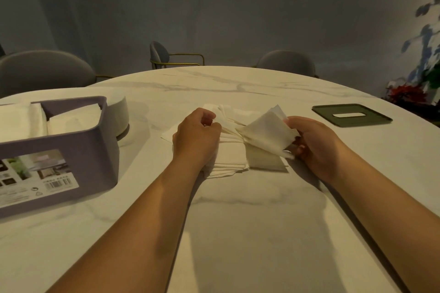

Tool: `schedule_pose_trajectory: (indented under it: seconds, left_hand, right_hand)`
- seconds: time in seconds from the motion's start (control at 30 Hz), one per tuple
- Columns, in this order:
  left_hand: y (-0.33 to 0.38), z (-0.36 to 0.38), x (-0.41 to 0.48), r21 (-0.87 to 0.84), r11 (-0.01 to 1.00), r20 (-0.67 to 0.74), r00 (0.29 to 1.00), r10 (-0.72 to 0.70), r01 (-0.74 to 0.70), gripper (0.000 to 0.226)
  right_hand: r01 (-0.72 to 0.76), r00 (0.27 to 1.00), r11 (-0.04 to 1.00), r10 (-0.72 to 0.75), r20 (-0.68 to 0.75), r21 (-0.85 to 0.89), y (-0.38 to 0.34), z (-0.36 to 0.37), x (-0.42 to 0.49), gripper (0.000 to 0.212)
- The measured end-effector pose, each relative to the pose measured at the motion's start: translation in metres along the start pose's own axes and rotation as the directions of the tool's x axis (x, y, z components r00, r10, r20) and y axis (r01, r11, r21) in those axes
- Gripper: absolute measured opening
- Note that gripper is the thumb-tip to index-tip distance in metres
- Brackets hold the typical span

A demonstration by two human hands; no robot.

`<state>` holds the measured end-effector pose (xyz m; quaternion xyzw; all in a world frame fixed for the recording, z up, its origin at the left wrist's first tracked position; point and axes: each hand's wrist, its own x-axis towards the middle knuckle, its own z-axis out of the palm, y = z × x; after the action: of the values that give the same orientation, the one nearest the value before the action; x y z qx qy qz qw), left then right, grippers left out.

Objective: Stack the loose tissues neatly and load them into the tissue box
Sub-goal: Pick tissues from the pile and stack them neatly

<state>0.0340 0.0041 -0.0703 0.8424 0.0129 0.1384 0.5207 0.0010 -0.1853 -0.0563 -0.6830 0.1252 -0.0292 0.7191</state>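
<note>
Tissues make up the middle of the scene: a pile of loose tissues [231, 157] lies on the marble table [238, 209], well in from its curved far edge. The sheets are fanned unevenly, so their edges and corners stick out on the far side. The pile's long axis runs roughly from near to far.

The left hand [196, 135] rests on the left part of the pile. Its grip is closed, with fingers and thumb curled on a sheet edge at the top. The right hand [312, 143] is just right of the pile. Its grip is clamped on a wad of tissues [266, 131], which is lifted and tilted so its flat face turns toward the camera and its upper corner points away.

To the left, the purple tissue box [71, 157] stands open-topped with white tissues inside. Its labelled long wall faces the camera, and its left end is cut off by the frame. A white round object [121, 112] sits against its far right corner. The green lid [371, 118] lies flat at far right, with its slot running left to right.

Bare table separates pile from box and right hand from lid, and a wide bare stretch lies under both forearms. Grey chairs [45, 69] stand beyond the far rim.
</note>
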Motion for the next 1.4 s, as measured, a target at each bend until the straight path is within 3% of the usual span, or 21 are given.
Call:
schedule_pose_trajectory:
  seconds: [0.3,0.47,0.6,0.7,0.8,0.87,0.93,1.03,1.13,1.2,1.27,1.33,1.4]
  left_hand:
    - [0.002,0.001,0.0,-0.007,0.999,-0.02,0.999,0.031,-0.031,0.027]
    - [0.009,0.004,-0.003,0.054,0.995,-0.132,0.987,0.088,-0.081,0.03]
    - [0.019,0.005,-0.009,0.046,0.975,-0.115,0.968,0.223,-0.219,0.026]
    - [0.026,0.009,-0.019,0.003,0.957,-0.038,0.956,0.29,-0.29,0.02]
    - [0.034,0.013,-0.026,-0.116,0.951,0.0,0.958,0.287,-0.286,0.014]
    - [0.04,0.016,-0.029,-0.308,0.938,0.079,0.978,0.193,-0.16,0.017]
    - [0.046,0.02,-0.031,-0.484,0.871,0.241,0.97,0.046,0.079,0.029]
    - [0.047,0.023,-0.032,-0.654,0.663,0.439,0.896,-0.059,0.364,0.049]
    - [0.042,0.023,-0.031,-0.736,0.486,0.496,0.864,-0.086,0.471,0.046]
    - [0.04,0.023,-0.031,-0.779,0.385,0.497,0.862,-0.101,0.495,0.04]
    - [0.039,0.021,-0.029,-0.822,0.268,0.479,0.865,-0.149,0.502,0.034]
    - [0.039,0.016,-0.027,-0.845,0.2,0.459,0.865,-0.205,0.496,0.03]
    - [0.038,0.011,-0.024,-0.872,0.145,0.426,0.871,-0.243,0.467,0.032]
  right_hand:
    - [-0.066,0.988,0.99,0.083,-0.132,0.128,-0.003,-0.006,0.008,0.015]
    - [-0.118,0.971,0.972,0.156,-0.181,0.201,-0.007,-0.009,0.008,0.02]
    - [-0.152,0.944,0.903,0.253,-0.21,0.403,-0.01,-0.01,0.008,0.02]
    - [-0.141,0.948,0.822,0.273,-0.165,0.552,-0.012,-0.01,0.005,0.004]
    - [-0.051,0.97,0.826,0.174,-0.168,0.561,-0.016,-0.008,-0.003,0.008]
    - [0.079,0.992,0.879,-0.022,-0.125,0.471,-0.019,-0.002,-0.009,0.011]
    - [0.281,0.959,0.924,-0.28,-0.044,0.258,-0.018,0.007,-0.014,0.018]
    - [0.537,0.843,0.838,-0.53,0.088,-0.096,-0.013,0.018,-0.02,0.024]
    - [0.602,0.795,0.768,-0.551,0.252,-0.219,-0.009,0.024,-0.023,0.029]
    - [0.598,0.79,0.783,-0.537,0.295,-0.174,-0.008,0.024,-0.022,0.029]
    - [0.571,0.813,0.81,-0.534,0.231,-0.137,-0.008,0.02,-0.018,0.029]
    - [0.549,0.835,0.802,-0.541,0.106,-0.236,-0.007,0.012,-0.009,0.023]
    - [0.498,0.861,0.786,-0.498,0.103,-0.366,-0.004,0.004,-0.002,0.013]
